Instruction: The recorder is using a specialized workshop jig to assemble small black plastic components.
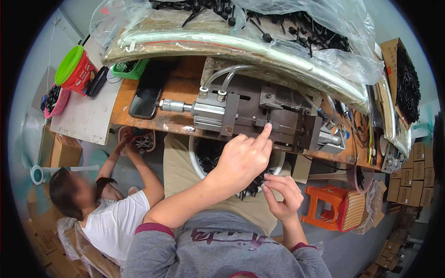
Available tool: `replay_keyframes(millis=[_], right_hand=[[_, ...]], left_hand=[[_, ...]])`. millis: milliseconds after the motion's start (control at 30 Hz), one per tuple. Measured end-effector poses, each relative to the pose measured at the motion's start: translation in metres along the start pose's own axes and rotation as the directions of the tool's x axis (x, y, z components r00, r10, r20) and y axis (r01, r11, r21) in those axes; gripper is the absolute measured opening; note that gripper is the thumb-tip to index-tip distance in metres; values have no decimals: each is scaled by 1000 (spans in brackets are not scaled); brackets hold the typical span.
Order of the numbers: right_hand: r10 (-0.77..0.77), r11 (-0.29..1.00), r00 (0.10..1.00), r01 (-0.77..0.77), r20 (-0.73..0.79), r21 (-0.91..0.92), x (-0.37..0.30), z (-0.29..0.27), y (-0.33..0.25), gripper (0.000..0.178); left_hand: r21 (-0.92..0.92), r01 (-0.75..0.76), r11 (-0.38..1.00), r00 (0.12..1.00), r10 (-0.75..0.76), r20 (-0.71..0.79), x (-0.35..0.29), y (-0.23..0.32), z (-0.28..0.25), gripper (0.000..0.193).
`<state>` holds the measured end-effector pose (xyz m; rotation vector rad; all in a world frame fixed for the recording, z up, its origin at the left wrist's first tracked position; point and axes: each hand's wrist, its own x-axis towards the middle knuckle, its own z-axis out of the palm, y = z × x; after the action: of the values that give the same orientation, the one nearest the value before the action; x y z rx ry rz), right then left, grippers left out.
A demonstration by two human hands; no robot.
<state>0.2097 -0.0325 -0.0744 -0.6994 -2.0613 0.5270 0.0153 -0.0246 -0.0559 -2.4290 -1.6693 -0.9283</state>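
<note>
Left hand (243, 160) is reaching forward, index finger extended and touching the metal press fixture (273, 116) on the workbench (181, 90), holding nothing. Right hand (282, 194) is pinching a small black part (262, 186), hovering over the basin (197, 162) of black parts on the lap.

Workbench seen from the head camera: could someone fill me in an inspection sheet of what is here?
Surface: worn orange wooden bench with a grey board at its left end.
Job's things: metal press fixture with a pneumatic cylinder; bowl of small black parts on the lap.
Clutter: dark phone, red tub with green lid, plastic bags of black parts.
Grips: left hand points its index finger onto the fixture; right hand pinches something small, unclear what.
Cables: clear air hoses to the cylinder.
Surroundings: another person seated left, orange stool, cardboard boxes.
</note>
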Motion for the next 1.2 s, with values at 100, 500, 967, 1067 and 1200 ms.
replay_keyframes(millis=[100,500,967,1067,1200], right_hand=[[-41,999,998,41,-44,0,31,-23,-3,20],[-183,862,983,167,12,-479,256,-53,56,28],[26,595,785,485,619,-640,328,-79,194,62],[138,602,797,404,588,-689,335,-84,208,61],[64,611,815,424,576,-668,331,-87,204,57]], left_hand=[[-27,28,999,999,-27,35,2,-1,-2,28],[-80,29,996,996,-35,-78,-7,-2,8,20],[-554,228,801,295,-599,-744,-181,-36,-192,28],[-435,-127,891,-174,-452,-875,-239,-30,-298,39],[-432,-77,898,-114,-439,-891,-215,-29,-267,43]])
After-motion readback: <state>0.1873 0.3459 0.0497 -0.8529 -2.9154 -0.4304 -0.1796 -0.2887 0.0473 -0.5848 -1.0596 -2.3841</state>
